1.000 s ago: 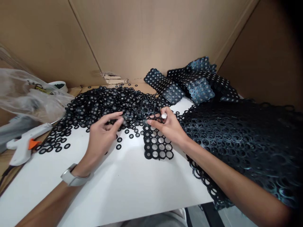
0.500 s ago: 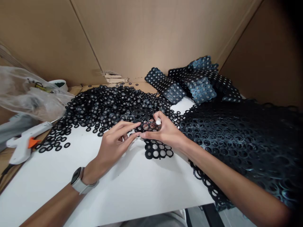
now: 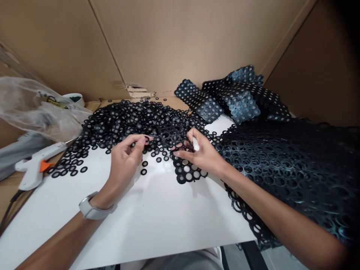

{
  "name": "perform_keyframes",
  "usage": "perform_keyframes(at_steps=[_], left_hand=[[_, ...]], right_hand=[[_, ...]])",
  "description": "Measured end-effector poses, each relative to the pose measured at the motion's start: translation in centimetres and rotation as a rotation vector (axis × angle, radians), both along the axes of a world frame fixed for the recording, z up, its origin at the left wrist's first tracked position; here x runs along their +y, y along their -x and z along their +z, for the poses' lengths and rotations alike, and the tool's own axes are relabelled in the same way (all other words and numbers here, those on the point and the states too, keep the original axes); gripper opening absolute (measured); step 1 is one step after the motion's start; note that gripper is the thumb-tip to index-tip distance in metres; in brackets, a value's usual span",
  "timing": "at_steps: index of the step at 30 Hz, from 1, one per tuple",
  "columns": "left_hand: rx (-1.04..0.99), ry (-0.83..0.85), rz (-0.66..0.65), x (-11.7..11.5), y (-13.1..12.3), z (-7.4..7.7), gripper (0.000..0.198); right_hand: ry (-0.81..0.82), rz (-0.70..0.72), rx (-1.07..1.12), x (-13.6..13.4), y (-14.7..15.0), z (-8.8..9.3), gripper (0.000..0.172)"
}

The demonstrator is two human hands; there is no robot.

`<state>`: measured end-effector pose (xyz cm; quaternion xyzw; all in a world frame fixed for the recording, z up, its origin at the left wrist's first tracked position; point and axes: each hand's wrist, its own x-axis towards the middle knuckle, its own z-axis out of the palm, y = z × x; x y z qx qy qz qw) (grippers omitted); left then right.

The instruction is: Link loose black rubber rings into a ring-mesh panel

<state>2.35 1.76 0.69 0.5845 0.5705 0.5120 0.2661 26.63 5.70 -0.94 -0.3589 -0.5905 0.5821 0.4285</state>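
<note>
My left hand (image 3: 128, 152) is at the near edge of a pile of loose black rings (image 3: 120, 120), with thumb and forefinger pinching one black ring (image 3: 146, 140). To its right, my right hand (image 3: 206, 152) grips a strip of joined black rings (image 3: 189, 172) between thumb and fingers. The lower part of the strip hangs over the white tabletop. A small white object (image 3: 195, 144), partly hidden, is tucked inside the right hand; its kind is unclear. A few single rings (image 3: 144, 168) lie between the hands.
At the left, a white glue gun (image 3: 33, 168) with an orange trigger lies near a clear plastic bag (image 3: 42, 112) and a white bowl (image 3: 75, 99). Folded ring strips (image 3: 242, 101) stand at the back. A large black ring sheet (image 3: 284, 168) covers the right side of the white table (image 3: 168, 221).
My left hand has moved away from the strip, leftward and up to the pile, and now pinches a ring. My right hand still holds the strip.
</note>
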Motion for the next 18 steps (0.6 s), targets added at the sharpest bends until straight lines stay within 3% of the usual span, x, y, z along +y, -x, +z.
perform_keyframes(at_steps=[2,7,13,18], left_hand=[[0.005,0.030,0.037,0.3,0.4,-0.1,0.029],[0.119,0.072,-0.113,-0.2,-0.2,-0.5,0.036],[0.273,-0.180,-0.285,-1.0,-1.3,-1.2,0.024],[0.333,-0.269,-0.320,-0.6,-0.8,-1.7,0.026]], right_hand=[[0.055,-0.051,0.038,0.2,0.0,-0.1,0.066],[0.155,-0.093,0.031,-0.1,0.4,-0.2,0.074],[0.204,0.006,0.092,-0.8,0.5,0.2,0.076],[0.189,0.087,0.089,-0.9,0.5,0.1,0.081]])
